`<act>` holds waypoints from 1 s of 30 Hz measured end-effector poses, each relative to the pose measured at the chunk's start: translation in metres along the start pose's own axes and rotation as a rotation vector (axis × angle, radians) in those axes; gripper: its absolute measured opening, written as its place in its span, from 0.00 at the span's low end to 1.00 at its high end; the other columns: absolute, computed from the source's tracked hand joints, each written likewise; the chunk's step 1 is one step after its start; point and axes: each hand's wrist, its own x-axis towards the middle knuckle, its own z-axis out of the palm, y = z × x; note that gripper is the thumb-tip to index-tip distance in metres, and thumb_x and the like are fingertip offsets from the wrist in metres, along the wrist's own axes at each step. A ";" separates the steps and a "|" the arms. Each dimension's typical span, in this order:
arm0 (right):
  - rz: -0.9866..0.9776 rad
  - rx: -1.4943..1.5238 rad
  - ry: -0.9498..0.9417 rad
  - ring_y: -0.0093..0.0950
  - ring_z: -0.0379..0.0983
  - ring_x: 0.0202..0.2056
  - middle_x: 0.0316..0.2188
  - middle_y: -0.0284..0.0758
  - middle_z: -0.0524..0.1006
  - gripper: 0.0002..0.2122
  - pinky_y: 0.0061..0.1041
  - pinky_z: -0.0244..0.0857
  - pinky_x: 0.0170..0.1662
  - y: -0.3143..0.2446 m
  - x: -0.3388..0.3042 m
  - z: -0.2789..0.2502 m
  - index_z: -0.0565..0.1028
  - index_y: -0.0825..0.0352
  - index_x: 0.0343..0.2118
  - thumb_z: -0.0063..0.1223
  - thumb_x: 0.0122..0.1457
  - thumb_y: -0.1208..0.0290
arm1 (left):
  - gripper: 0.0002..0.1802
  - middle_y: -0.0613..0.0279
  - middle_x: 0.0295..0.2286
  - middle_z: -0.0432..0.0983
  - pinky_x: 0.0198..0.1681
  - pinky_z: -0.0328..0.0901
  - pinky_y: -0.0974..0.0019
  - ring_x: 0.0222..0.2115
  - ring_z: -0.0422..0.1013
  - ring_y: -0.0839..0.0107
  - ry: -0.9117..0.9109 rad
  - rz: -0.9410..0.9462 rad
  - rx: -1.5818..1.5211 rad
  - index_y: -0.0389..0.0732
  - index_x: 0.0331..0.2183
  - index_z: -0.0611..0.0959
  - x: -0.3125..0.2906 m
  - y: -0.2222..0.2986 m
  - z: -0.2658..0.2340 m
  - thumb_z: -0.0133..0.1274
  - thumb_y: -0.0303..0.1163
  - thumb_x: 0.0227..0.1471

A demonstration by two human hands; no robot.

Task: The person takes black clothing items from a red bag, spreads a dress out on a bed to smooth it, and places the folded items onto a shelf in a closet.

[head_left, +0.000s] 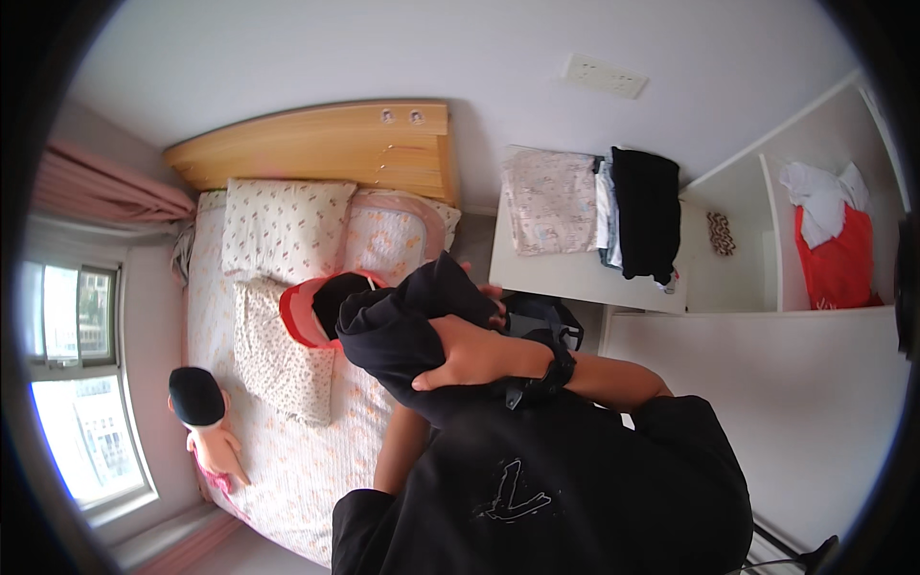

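A bundled piece of black clothing [407, 321] is held up in front of my chest. My right hand [474, 355], with a black strap round the wrist, is closed on its near right side, thumb toward me. My left forearm goes up behind the cloth. Most of my left hand [494, 299] is hidden by it, and only blurred fingertips show at the far right edge, holding the cloth from beneath. Just left of the bundle, on the bed, lies a red and pink open item [305, 314] with something black inside; its kind is unclear.
The bed [297, 498] carries patterned pillows [287, 225] and a doll with a black cap [213, 431]. Folded clothes [556, 201], including a black stack [647, 211], lie on a white surface. A shelf compartment holds a red bag [836, 259] with white cloth. A window [91, 431] is at left.
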 end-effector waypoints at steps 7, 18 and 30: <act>-0.051 -0.005 -0.088 0.38 0.75 0.53 0.50 0.46 0.79 0.28 0.32 0.63 0.60 -0.018 0.002 0.004 0.72 0.74 0.55 0.69 0.52 0.69 | 0.27 0.56 0.52 0.76 0.58 0.62 0.56 0.55 0.69 0.58 0.039 0.160 0.088 0.41 0.50 0.79 -0.038 0.010 -0.019 0.43 0.53 0.67; 0.010 -0.285 0.182 0.31 0.72 0.54 0.50 0.44 0.77 0.26 0.30 0.63 0.59 0.009 0.058 0.007 0.73 0.72 0.51 0.71 0.53 0.64 | 0.26 0.55 0.53 0.75 0.59 0.62 0.57 0.55 0.69 0.58 0.181 0.526 0.495 0.41 0.52 0.79 -0.072 0.057 -0.027 0.45 0.52 0.66; 0.579 0.774 -0.375 0.31 0.62 0.65 0.65 0.38 0.66 0.33 0.33 0.54 0.68 0.096 0.204 0.036 0.62 0.71 0.66 0.62 0.57 0.77 | 0.26 0.54 0.54 0.74 0.60 0.61 0.58 0.56 0.69 0.58 0.678 0.501 1.687 0.40 0.53 0.78 -0.166 0.190 -0.006 0.47 0.50 0.65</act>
